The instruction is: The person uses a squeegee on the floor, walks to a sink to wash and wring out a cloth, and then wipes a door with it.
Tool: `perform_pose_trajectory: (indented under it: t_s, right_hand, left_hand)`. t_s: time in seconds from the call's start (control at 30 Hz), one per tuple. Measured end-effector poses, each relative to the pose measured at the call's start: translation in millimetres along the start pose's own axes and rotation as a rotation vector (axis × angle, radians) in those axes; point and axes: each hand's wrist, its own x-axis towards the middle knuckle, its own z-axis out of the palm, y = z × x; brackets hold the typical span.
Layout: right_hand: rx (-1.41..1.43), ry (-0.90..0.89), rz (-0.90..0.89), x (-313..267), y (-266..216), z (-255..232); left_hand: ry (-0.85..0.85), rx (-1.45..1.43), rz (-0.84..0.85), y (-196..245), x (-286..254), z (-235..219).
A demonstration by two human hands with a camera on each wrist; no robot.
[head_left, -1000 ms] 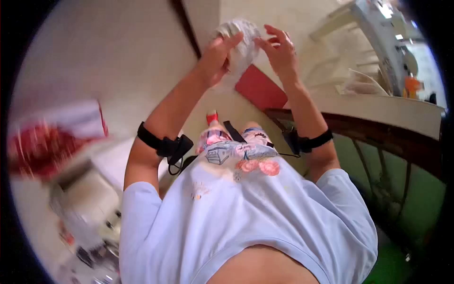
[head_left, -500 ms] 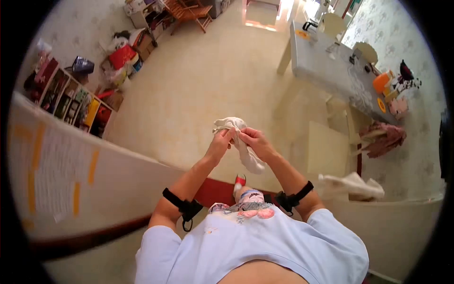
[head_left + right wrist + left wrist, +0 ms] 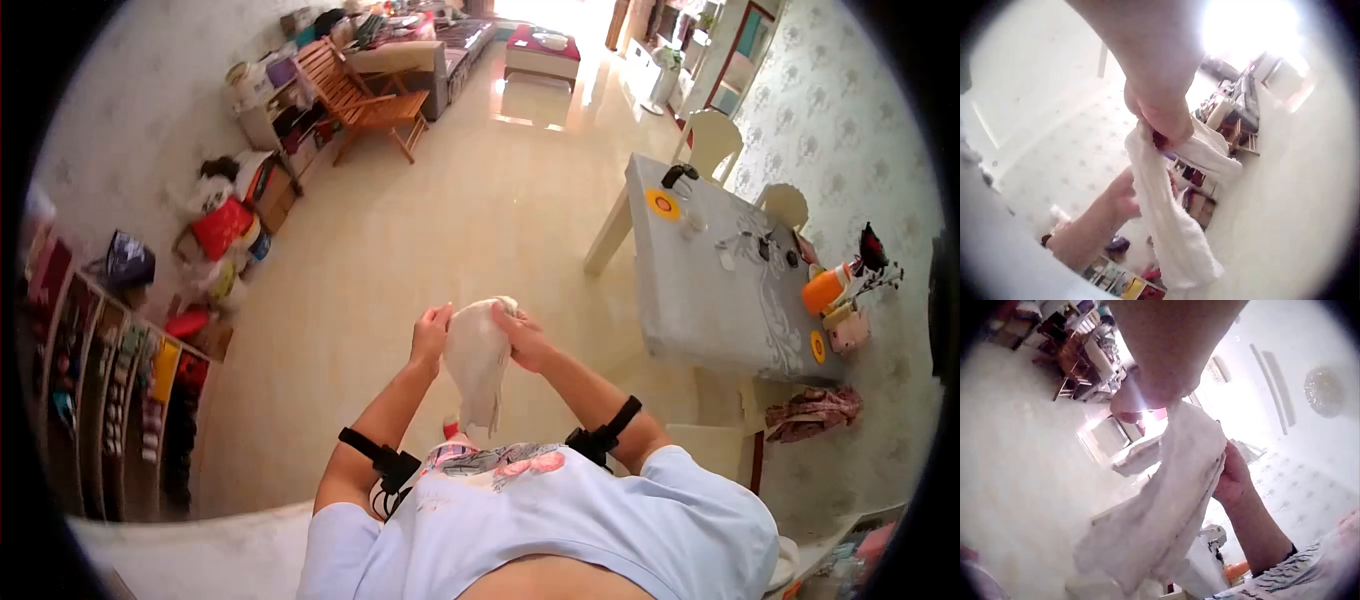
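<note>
A white cloth (image 3: 478, 360) hangs between the two hands in front of the person's body. The left hand (image 3: 431, 335) pinches its upper left edge; the right hand (image 3: 525, 338) grips the upper right edge, thumb over the fabric. In the left wrist view the cloth (image 3: 1160, 500) drapes down from the fingers, one flap off to the side, with the right hand (image 3: 1233, 475) behind it. From the right wrist the cloth (image 3: 1166, 219) falls in a long strip below the right hand (image 3: 1163, 119), and the left hand (image 3: 1124, 194) is partly behind it.
A covered dining table (image 3: 700, 290) with small items stands on the right, chairs beyond it. Along the left wall are a shoe rack (image 3: 120, 390), bags and boxes, and a wooden folding chair (image 3: 350, 95). A low table (image 3: 541, 62) stands far ahead on the tiled floor.
The view has turned and moved into the room. The hands, close together on the bunched cloth half a second ago, are now farther apart with the cloth spread between them.
</note>
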Motion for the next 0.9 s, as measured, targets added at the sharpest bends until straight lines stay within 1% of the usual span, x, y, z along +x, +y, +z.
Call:
perform_pose_trajectory:
  t_s: [0.03, 0.1, 0.13, 0.17, 0.2, 0.23, 0.3, 0.33, 0.43, 0.47, 0.5, 0.53, 0.57, 0.6, 0.63, 0.67, 0.7, 0.77, 0.8, 0.83, 0.9]
  right_hand:
    - [-0.014, 0.001, -0.032, 30, -21, -7]
    - [-0.019, 0.026, -0.076, 85, -52, -28]
    - [0.028, -0.039, -0.075, 99, -77, -29]
    - [0.089, -0.064, -0.052, 122, -93, -40]
    - [0.109, -0.077, -0.028, 143, -113, -53]
    - [0.119, -0.097, -0.013, 163, -129, -68]
    - [0.027, 0.022, -0.091, 213, -153, -100]
    - [-0.028, 0.07, -0.126, 240, -169, -117]
    - [-0.149, 0.167, -0.191, 319, -224, -160]
    - [-0.117, 0.145, -0.186, 350, -254, -174]
    - [-0.061, 0.132, -0.16, 371, -268, -183]
    - [-0.016, 0.123, -0.151, 382, -306, -202]
    - [0.063, 0.125, -0.126, 412, -317, -216]
    - [0.026, 0.173, -0.1, 433, -340, -223]
    - [0.058, 0.151, -0.036, 458, -358, -233]
    - [0.142, 0.121, -0.026, 479, -382, -247]
    - [0.201, 0.129, -0.011, 508, -398, -263]
    - [0.184, 0.057, 0.027, 558, -434, -287]
    - [0.15, 0.075, 0.004, 581, -455, -300]
    - [0.125, 0.097, -0.013, 599, -472, -307]
    - [0.089, 0.136, -0.106, 655, -495, -335]
  left_hand:
    - [-0.089, -0.08, -0.09, 21, 30, 1]
    - [-0.265, -0.221, -0.313, 62, 72, 8]
    - [-0.383, -0.298, -0.335, 79, 93, 15]
    - [-0.497, -0.378, -0.363, 99, 123, 26]
    - [-0.608, -0.464, -0.387, 111, 153, 37]
    - [-0.617, -0.344, -0.317, 116, 183, 46]
    - [-0.64, -0.126, -0.11, 135, 256, 71]
    - [-0.654, -0.18, -0.131, 146, 289, 83]
    - [-0.561, -0.153, -0.12, 166, 383, 118]
    - [-0.505, -0.131, -0.127, 176, 424, 132]
    - [-0.445, -0.097, -0.164, 180, 452, 136]
    - [-0.397, -0.067, -0.185, 205, 475, 165]
    - [-0.352, 0.063, -0.109, 230, 506, 176]
    - [-0.307, 0.184, -0.039, 249, 528, 187]
    - [-0.259, 0.295, 0.025, 263, 551, 194]
    - [-0.12, 0.466, 0.256, 268, 581, 210]
    - [0.028, 0.625, 0.489, 273, 611, 223]
    - [-0.199, 0.405, 0.36, 297, 663, 259]
    - [-0.315, 0.303, 0.286, 305, 689, 282]
    - [-0.34, 0.31, 0.299, 312, 717, 306]
    - [-0.404, 0.327, 0.314, 326, 781, 346]
